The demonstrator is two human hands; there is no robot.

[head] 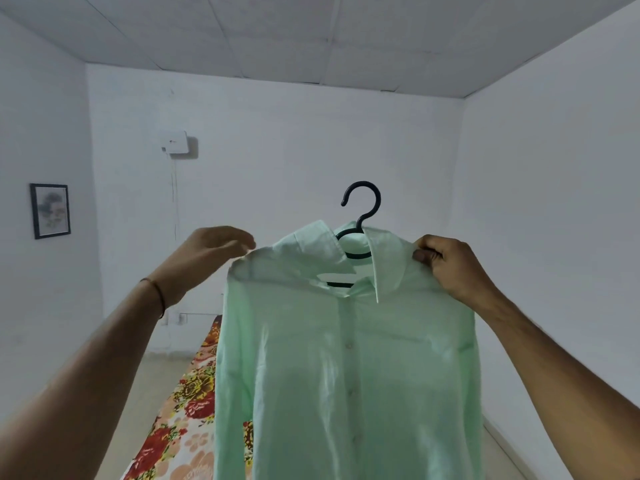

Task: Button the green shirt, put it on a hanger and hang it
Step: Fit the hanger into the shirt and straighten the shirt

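Buttoned, the pale green button-front shirt (346, 358) sat on the black plastic hanger (362, 202), up in mid-air. My right hand (450, 268) pinched one shoulder; my left hand (207, 254) hovered beside the other, fingers relaxed. Only hanging remained, I judged.

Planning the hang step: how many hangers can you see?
1. The dark hanger sits in the collar of the green shirt, hook up; the right hand pinches the shirt's shoulder. The shirt may hide others behind it.

One shirt (346, 375), one hanger (371, 198), two hands (211, 252) (450, 266)
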